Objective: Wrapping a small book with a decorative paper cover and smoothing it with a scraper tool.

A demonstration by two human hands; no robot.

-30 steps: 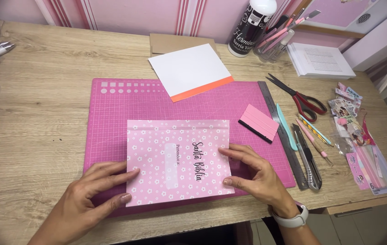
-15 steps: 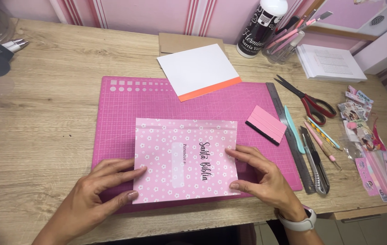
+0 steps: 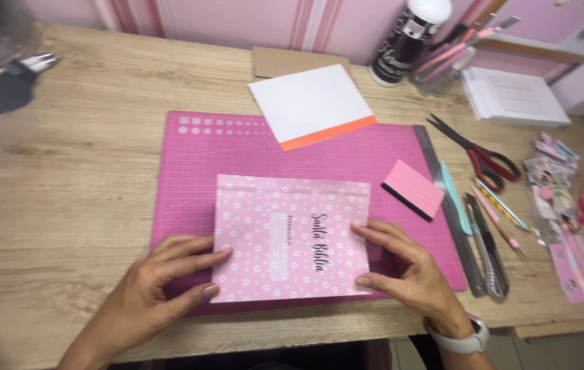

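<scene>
**Now the pink cover sits square between both hands**

Nearest to me, the left hand (image 3: 162,284) lies flat with fingers spread, its fingertips touching the left edge of the flowered pink cover (image 3: 292,238). The right hand (image 3: 405,270) mirrors it at the right edge, thumb and forefinger resting on the cover's corner near the bottom. Neither hand is clenched and neither grips anything; both press lightly with loose, extended fingers. I judge them about equally near, one per side.

The cover lies just ahead of the hands, between them, on the magenta cutting mat (image 3: 237,147). Its slightly longer side runs left to right across my view, its edges roughly in line with the mat's grid.

Just beyond the right hand, a small pink pad (image 3: 413,188) rests on the mat, apart from the cover. Right of the mat lie a steel ruler (image 3: 453,212), a craft knife (image 3: 487,250) and red-handled scissors (image 3: 480,154). Farther off, a white sheet with an orange edge (image 3: 311,104) overlaps the mat's top border, and a dark bottle (image 3: 408,41) stands at the back of the tabletop (image 3: 66,185).

Against the earlier frames, the cover and both hands keep nearly the same placement on the mat; the fingers have stayed at the two side edges, and mostly the view itself has shifted.
</scene>
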